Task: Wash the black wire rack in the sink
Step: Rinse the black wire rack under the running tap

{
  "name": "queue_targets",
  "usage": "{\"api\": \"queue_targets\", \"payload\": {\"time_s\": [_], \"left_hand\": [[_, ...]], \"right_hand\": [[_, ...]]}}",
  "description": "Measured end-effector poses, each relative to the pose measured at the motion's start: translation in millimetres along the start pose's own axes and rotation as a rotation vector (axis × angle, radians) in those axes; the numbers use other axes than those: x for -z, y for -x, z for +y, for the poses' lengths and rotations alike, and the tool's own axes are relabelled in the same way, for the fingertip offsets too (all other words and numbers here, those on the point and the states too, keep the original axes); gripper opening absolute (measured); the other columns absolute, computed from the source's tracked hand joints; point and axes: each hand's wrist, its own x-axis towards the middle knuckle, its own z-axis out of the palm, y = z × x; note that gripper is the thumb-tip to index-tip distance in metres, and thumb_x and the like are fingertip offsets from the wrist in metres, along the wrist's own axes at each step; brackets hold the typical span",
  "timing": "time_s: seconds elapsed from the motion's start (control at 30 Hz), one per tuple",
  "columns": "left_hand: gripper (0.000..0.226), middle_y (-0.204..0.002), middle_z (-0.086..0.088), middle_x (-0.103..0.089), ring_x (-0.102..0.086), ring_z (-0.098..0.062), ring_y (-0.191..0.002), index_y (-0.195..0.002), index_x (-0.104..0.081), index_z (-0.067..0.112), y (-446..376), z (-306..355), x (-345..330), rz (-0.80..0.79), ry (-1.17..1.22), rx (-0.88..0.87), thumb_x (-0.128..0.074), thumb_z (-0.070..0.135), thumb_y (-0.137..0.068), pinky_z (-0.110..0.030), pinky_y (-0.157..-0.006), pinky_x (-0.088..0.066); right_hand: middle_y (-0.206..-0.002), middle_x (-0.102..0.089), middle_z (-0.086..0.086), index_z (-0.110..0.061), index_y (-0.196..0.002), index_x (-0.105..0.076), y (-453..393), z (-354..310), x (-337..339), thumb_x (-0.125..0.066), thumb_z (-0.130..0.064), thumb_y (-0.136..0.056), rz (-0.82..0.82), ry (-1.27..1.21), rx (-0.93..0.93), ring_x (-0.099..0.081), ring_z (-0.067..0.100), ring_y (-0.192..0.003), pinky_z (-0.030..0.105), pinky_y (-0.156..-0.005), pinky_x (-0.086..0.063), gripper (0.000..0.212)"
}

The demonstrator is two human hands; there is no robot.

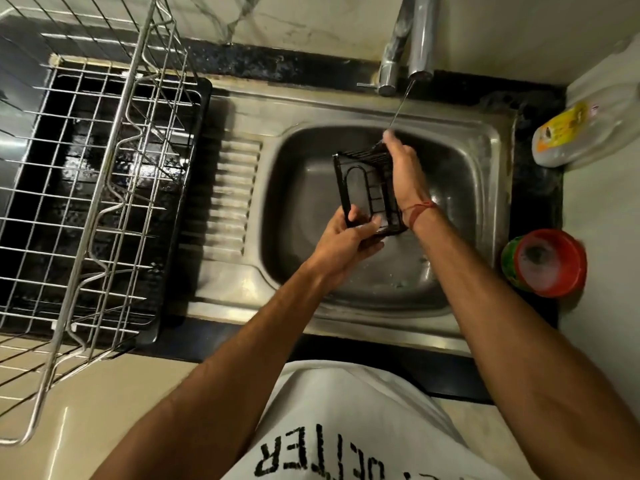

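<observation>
One black wire rack (367, 192) held mid-frame over one steel sink (485, 140), under a thin stream from one tap (420, 36); left hand (346, 240) fingers clamped on its lower corner; right hand (403, 168) fingers wrapped along its right edge; two containers at right.

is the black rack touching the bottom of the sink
Apart. The head view shows the black wire rack held up between the left hand and right hand, with bare sink floor visible below it.

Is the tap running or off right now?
Running. A thin stream falls from the tap spout toward the right hand, which holds the black wire rack over the sink.
</observation>
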Motion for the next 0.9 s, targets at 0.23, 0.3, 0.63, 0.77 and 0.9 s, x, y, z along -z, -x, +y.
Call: {"api": "queue_targets", "payload": {"time_s": [0.23,0.3,0.63,0.77,0.9], "left_hand": [[0.033,-0.126,-0.006,-0.068,-0.069,-0.013,-0.111,-0.126,-0.061,0.014,7,-34,4,-0.120,-0.298,-0.125,-0.069,-0.006,-0.101,-0.024,-0.092,-0.060],[0.058,-0.133,-0.011,-0.063,-0.068,-0.015,-0.111,-0.144,-0.048,0.018,4,-39,13,-0.139,-0.302,-0.102,-0.072,-0.005,-0.097,-0.029,-0.091,-0.062],[0.030,-0.133,-0.009,-0.077,-0.071,-0.030,-0.128,-0.122,-0.074,0.010,0,-37,47,-0.064,0.004,0.264,-0.073,0.011,-0.092,-0.049,-0.120,-0.048],[0.046,-0.130,-0.007,-0.075,-0.073,-0.027,-0.124,-0.118,-0.063,0.020,0,-42,55,0.032,-0.002,0.169,-0.081,0.005,-0.078,-0.047,-0.112,-0.052],[0.069,-0.139,-0.012,-0.069,-0.058,-0.030,-0.136,-0.131,-0.068,0.026,1,-34,57,0.072,0.052,0.120,-0.082,0.020,-0.064,-0.057,-0.111,-0.039]], "right_hand": [[-0.112,-0.074,0.020,-0.004,-0.111,-0.073,35,14,34,-0.062,-0.068,-0.091,0.037,-0.308,-0.006,-0.072,0.027,-0.101,0.061,-0.099,-0.056,0.068],[-0.108,-0.075,0.018,-0.002,-0.109,-0.072,40,21,38,-0.063,-0.066,-0.092,0.018,-0.285,-0.001,-0.073,0.033,-0.102,0.058,-0.096,-0.058,0.066],[-0.110,-0.063,0.000,-0.014,-0.121,-0.064,51,72,38,-0.067,-0.012,-0.090,0.195,-0.351,-0.118,-0.058,0.011,-0.096,0.027,-0.086,-0.046,0.031],[-0.109,-0.062,-0.001,-0.015,-0.117,-0.062,41,78,30,-0.062,-0.009,-0.092,0.150,-0.334,-0.148,-0.057,0.012,-0.097,0.032,-0.092,-0.047,0.025],[-0.131,-0.064,0.002,-0.015,-0.122,-0.065,38,86,25,-0.052,-0.018,-0.096,0.106,-0.308,-0.205,-0.058,0.014,-0.115,0.041,-0.105,-0.043,0.029]]}}
